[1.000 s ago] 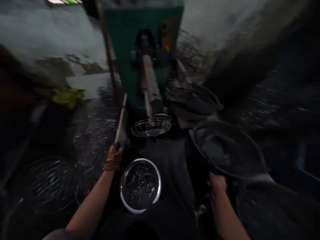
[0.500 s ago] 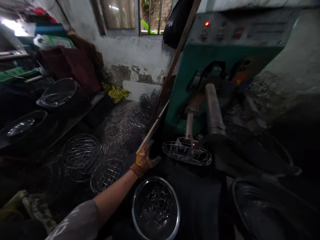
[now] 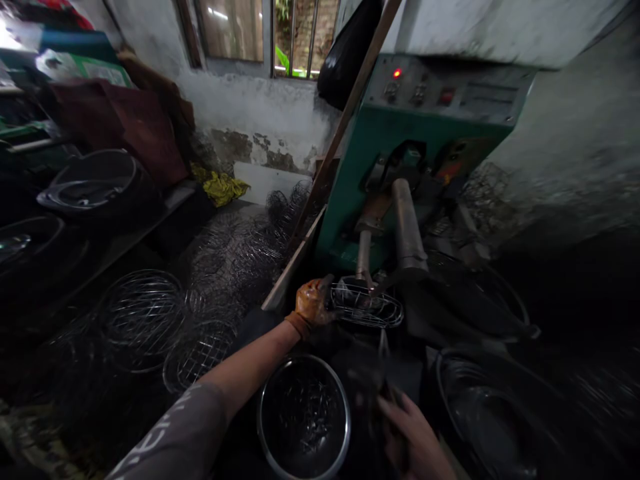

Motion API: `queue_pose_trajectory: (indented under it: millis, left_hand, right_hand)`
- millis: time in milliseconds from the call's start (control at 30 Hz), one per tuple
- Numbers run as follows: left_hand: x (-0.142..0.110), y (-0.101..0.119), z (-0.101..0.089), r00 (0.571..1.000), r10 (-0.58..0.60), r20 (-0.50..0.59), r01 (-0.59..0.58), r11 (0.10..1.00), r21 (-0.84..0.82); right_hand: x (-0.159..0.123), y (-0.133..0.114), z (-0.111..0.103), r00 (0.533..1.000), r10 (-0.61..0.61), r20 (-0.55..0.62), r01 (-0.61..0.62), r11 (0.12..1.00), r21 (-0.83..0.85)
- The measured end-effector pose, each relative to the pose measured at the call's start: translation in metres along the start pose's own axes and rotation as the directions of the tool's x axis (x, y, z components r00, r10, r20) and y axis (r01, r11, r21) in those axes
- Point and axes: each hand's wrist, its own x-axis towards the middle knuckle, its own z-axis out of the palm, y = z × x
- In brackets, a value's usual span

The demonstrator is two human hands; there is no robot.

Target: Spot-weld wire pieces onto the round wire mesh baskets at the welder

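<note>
My left hand (image 3: 311,303), in an orange-stained glove, is closed at the left end of an oval wire basket (image 3: 367,313). The basket sits under the lower metal arm (image 3: 364,257) of a green machine (image 3: 345,167). Lower right, my bare right hand (image 3: 413,430) is wrapped round the dark handles of what looks like pliers (image 3: 383,347), blurred by motion, their pale tip pointing up toward the basket. Between my forearms stands a round metal bowl (image 3: 345,437) holding many small shiny metal pieces (image 3: 314,413).
Round wire racks (image 3: 143,310) and a pile of wire pieces (image 3: 235,247) lie on the left. A wooden board (image 3: 295,260) leans beside the machine. On the right is a dark tub (image 3: 443,387). The machine's thick upper arm (image 3: 409,227) juts forward over the basket.
My left hand has moved right, from the board's end to the wire basket. My right hand has come into view with the pliers. The camera view has shifted a little.
</note>
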Motion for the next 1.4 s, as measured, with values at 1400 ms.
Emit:
queue_pose_trajectory:
  millis: [1400]
  left_hand:
    - [-0.003, -0.002, 0.004, 0.962, -0.098, 0.254, 0.038, 0.973, 0.229]
  right_hand:
    - [0.048, -0.066, 0.124, 0.991, 0.123, 0.049, -0.132, 0.939, 0.318]
